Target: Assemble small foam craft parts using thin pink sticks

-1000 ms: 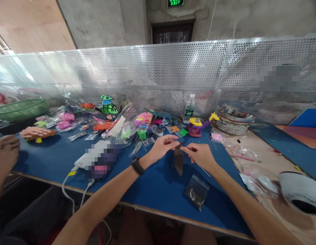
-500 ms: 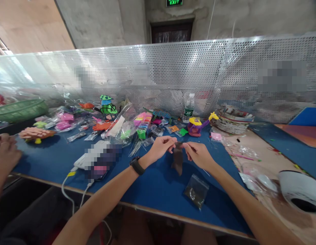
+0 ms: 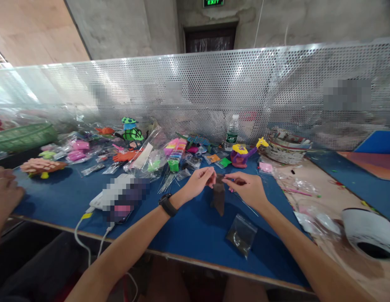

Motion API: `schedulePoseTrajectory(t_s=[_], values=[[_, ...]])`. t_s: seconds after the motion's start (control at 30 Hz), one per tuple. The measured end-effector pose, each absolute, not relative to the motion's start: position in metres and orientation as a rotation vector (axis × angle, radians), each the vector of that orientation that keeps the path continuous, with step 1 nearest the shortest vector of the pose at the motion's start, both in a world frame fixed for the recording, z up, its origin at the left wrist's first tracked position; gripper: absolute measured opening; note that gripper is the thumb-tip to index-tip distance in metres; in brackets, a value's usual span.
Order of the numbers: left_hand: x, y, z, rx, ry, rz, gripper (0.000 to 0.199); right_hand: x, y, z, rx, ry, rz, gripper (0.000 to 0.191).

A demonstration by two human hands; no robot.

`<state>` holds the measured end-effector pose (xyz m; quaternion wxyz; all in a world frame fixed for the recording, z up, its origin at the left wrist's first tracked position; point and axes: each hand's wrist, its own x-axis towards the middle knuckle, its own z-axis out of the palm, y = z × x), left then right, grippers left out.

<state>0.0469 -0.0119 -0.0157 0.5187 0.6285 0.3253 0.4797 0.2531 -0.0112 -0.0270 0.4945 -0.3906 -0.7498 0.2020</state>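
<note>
A thin, flat brown piece (image 3: pixel 219 199) of soft-looking material hangs above the blue table, its lower end tapering. My left hand (image 3: pixel 201 183) pinches its upper edge from the left. On the other side, thumb and forefinger of my right hand (image 3: pixel 249 188) close on its upper right corner. Below and right lies a clear zip bag (image 3: pixel 242 235) with something dark brown inside. Thin wires (image 3: pixel 250 205) show on the table under my right hand.
Left are a phone (image 3: pixel 128 201) and a white power bank (image 3: pixel 111 193) with cables. Behind stand bagged colored clay (image 3: pixel 176 153), clay animal figures, a water bottle (image 3: pixel 232 133) and a paper basket (image 3: pixel 287 147). A white bowl (image 3: pixel 367 230) sits right. Another person's hand (image 3: pixel 6 188) is far left.
My right hand's fingers have straightened a little at the brown piece's corner, and more wire shows beneath it. The brown piece stays nearly in place.
</note>
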Motion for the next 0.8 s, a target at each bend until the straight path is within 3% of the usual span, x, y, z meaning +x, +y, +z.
schedulePoseTrajectory(t_s=[0.27,0.53,0.67,0.8], values=[[0.045,-0.013,-0.019,1.491,0.671,1.119,0.036,0.251,-0.015,-0.023,-0.911,-1.885,0.342,0.022],[0.043,-0.01,-0.025,1.317,0.58,1.081,0.039,0.253,-0.018,-0.015,-0.914,-2.033,0.379,0.046],[0.045,-0.011,-0.022,1.264,0.546,1.073,0.04,0.251,-0.018,-0.016,-0.948,-1.949,0.407,0.026],[0.047,-0.015,-0.017,1.177,0.527,1.104,0.036,0.249,-0.017,-0.019,-0.95,-1.898,0.412,0.023]])
